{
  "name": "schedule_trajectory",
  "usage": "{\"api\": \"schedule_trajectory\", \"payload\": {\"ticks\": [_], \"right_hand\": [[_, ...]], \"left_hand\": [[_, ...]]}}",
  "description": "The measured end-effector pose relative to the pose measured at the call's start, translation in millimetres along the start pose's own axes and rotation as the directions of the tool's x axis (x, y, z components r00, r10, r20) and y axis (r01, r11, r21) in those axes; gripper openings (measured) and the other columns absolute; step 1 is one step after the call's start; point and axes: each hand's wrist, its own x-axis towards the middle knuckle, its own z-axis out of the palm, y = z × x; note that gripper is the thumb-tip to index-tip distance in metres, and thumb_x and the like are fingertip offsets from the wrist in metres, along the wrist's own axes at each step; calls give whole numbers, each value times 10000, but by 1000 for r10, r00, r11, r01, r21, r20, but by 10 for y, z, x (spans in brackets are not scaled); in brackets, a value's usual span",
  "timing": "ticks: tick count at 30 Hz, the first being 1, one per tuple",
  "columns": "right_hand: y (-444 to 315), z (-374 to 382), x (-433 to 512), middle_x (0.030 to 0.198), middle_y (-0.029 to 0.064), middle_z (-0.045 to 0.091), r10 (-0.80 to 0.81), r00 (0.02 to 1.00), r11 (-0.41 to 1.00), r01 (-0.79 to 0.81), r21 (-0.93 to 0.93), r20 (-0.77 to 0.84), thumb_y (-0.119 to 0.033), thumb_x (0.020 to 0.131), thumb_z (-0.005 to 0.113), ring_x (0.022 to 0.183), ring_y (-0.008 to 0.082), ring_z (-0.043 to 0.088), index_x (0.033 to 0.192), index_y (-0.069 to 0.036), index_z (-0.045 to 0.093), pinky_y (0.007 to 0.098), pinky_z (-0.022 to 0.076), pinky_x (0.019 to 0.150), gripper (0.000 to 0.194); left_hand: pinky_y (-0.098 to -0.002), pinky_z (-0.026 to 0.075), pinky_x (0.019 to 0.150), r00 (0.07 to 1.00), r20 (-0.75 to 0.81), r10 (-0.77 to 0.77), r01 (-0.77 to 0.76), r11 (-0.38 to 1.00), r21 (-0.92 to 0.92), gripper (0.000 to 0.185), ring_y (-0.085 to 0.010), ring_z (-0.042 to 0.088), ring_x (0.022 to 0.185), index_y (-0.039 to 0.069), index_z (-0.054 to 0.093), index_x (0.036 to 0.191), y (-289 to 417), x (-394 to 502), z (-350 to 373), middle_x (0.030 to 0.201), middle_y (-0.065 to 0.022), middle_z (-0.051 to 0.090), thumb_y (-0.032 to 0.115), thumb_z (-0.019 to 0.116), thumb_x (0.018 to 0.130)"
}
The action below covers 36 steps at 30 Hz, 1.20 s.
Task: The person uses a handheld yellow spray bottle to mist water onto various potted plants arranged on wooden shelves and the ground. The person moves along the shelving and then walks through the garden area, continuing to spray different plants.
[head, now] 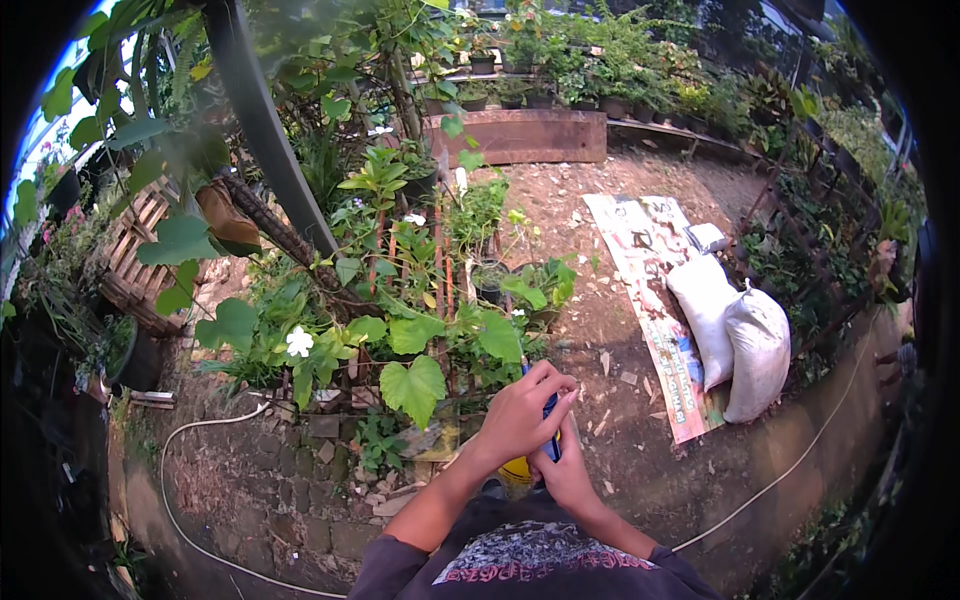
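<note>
Both of my hands meet in front of my body, around a slim blue tool [553, 427] that they mostly hide. My left hand [521, 416] reaches over its upper part with bent fingers. Lower and to the right, my right hand [561, 461] wraps around its lower part. A thin blue tip [524, 366] sticks out past my left knuckles toward the plants; whether it belongs to the same tool is hard to tell. Beneath my hands a yellow container [516, 471] shows in part, close to my feet. Broad-leaved vine foliage [412, 386] grows just beyond my left hand.
Two filled white sacks [701, 315] [757, 356] lie on a printed banner [645, 300] to the right. A pale hose [166, 469] curves over the ground. A grey metal post [266, 124] slants at upper left. Potted plants [615, 105] line shelves behind a rusty panel [525, 136].
</note>
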Motion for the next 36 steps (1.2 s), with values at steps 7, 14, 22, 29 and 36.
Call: {"api": "schedule_trajectory", "payload": {"ticks": [7,14,22,29,36], "right_hand": [[-29,-37,-12,947,44,554,6,1000,1000,-6,8,-15,-39,915,598,623,64,524,1579,-121,31,236,421,512,877],[-66,41,16,709,9,505,-141,985,989,145,32,-98,-12,889,588,528,81,491,1351,-47,341,230,383,473,526],[110,-84,367,1086,83,597,-279,958,959,274,-67,-64,-107,886,664,897,102,610,1455,18,309,259,498,733,682],[-107,-96,528,1171,103,603,-289,957,953,290,-86,16,-124,878,670,1038,133,605,1352,68,421,284,495,871,568],[-29,15,666,1284,133,546,-340,940,940,340,16,-8,-120,893,654,1138,160,565,1442,73,325,304,465,949,668]], "left_hand": [[-397,521,649,1000,-6,27,-27,999,35,152,-321,645,756,70,653,955,-35,23,46,897,-103,599,214,656,908],[-385,525,602,997,-25,72,-70,995,77,155,-283,652,672,97,675,894,46,108,93,809,-60,626,251,675,889],[-387,513,574,988,-100,118,-97,977,188,156,-274,650,656,98,662,856,66,267,-19,778,-53,630,252,673,882],[-337,519,577,972,-160,172,-123,953,276,124,-227,668,642,97,696,855,112,388,-134,746,-39,662,218,718,850],[-372,494,543,973,-127,191,-147,945,291,148,-260,648,637,115,672,855,32,456,-181,745,-41,636,262,690,865]]}}
